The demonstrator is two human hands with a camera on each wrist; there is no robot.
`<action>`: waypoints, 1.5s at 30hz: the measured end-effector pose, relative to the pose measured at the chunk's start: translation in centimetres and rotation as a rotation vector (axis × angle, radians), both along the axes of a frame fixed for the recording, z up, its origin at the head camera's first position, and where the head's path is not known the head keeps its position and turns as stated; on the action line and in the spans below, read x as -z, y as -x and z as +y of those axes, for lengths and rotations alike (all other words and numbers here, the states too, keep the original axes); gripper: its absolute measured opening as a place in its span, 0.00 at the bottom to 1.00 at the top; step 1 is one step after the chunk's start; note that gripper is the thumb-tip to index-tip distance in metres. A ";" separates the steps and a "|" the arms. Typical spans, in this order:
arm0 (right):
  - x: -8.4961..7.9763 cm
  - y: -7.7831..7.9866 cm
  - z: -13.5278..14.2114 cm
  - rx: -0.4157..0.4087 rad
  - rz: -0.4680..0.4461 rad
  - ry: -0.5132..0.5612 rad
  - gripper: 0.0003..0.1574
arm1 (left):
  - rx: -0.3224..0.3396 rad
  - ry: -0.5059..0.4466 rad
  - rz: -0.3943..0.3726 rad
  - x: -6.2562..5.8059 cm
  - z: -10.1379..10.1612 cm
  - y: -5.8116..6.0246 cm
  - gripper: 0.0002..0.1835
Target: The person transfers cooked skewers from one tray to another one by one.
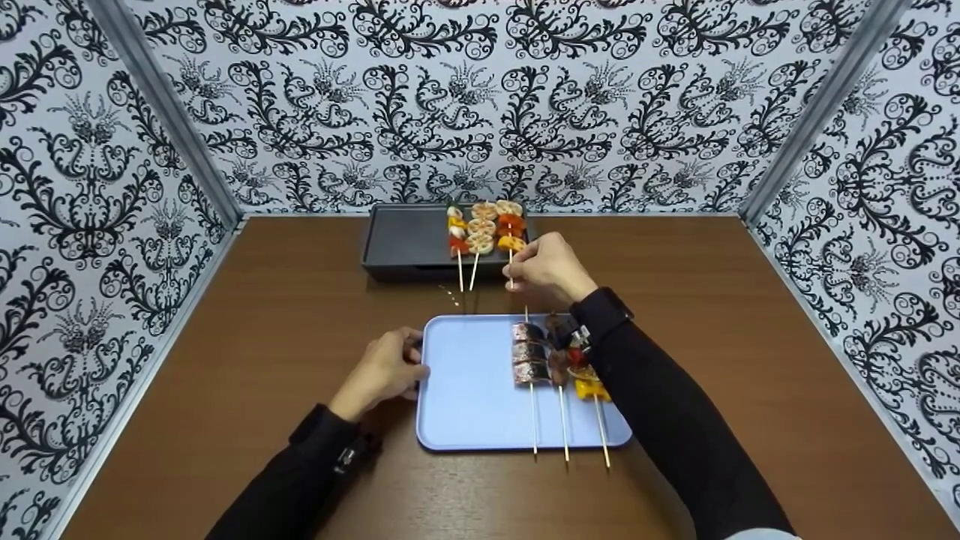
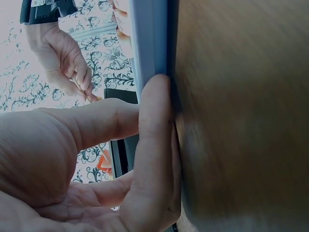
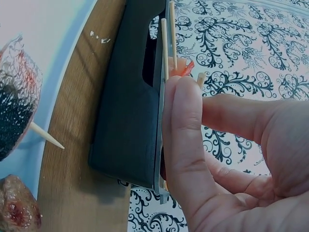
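My right hand pinches the bare stick of a skewer with red and yellow pieces and a pale round slice, which lies over the right end of a dark grill pan. The wrist view shows the stick's end between thumb and fingertips. My left hand grips the left rim of a light blue tray, thumb over the edge. On the tray's right half lie a silvery fish skewer, a brown meat skewer and a vegetable skewer, partly hidden under my right forearm.
Beside the held skewer, the pan carries a skewer of pale round slices and a mixed vegetable skewer, their sticks over its front edge. Small white crumbs lie on the brown table. Patterned walls enclose the table.
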State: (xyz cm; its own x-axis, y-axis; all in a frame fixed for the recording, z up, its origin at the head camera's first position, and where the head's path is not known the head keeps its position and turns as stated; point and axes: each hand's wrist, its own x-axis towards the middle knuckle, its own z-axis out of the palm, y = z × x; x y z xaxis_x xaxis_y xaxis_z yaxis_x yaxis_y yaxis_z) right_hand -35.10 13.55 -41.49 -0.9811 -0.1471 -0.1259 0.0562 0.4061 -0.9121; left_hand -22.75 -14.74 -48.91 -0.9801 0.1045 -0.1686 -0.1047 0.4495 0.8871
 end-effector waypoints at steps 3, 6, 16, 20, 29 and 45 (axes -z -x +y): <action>0.1 0.0 0.0 -0.007 -0.036 0.085 0.09 | -0.003 -0.001 -0.006 -0.1 0.0 -0.1 0.33; 0.1 0.0 0.1 -0.002 -0.076 0.176 0.12 | -0.001 0.009 -0.007 -0.2 0.1 -0.1 0.33; 0.3 0.1 0.3 0.041 -0.106 0.226 0.16 | -0.005 0.028 -0.012 -0.1 0.1 0.2 0.33; 0.5 0.1 0.4 0.048 -0.113 0.239 0.16 | -0.002 0.026 -0.006 -0.1 0.1 0.2 0.33; 0.7 0.0 0.6 0.044 -0.127 0.254 0.17 | -0.007 0.021 -0.012 -0.1 0.1 0.1 0.33; 0.6 -1.5 1.2 -0.001 -0.113 0.267 0.19 | 0.009 0.031 0.007 0.1 -0.1 0.1 0.33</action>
State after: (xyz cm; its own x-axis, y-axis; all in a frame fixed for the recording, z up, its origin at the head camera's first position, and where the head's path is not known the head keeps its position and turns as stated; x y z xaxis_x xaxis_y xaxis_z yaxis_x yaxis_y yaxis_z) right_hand -33.58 14.78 -42.11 -0.9629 -0.1903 -0.1915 0.1636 0.1529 -0.9746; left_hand -22.89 -14.82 -49.04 -0.9804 0.1080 -0.1649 -0.0943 0.4778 0.8734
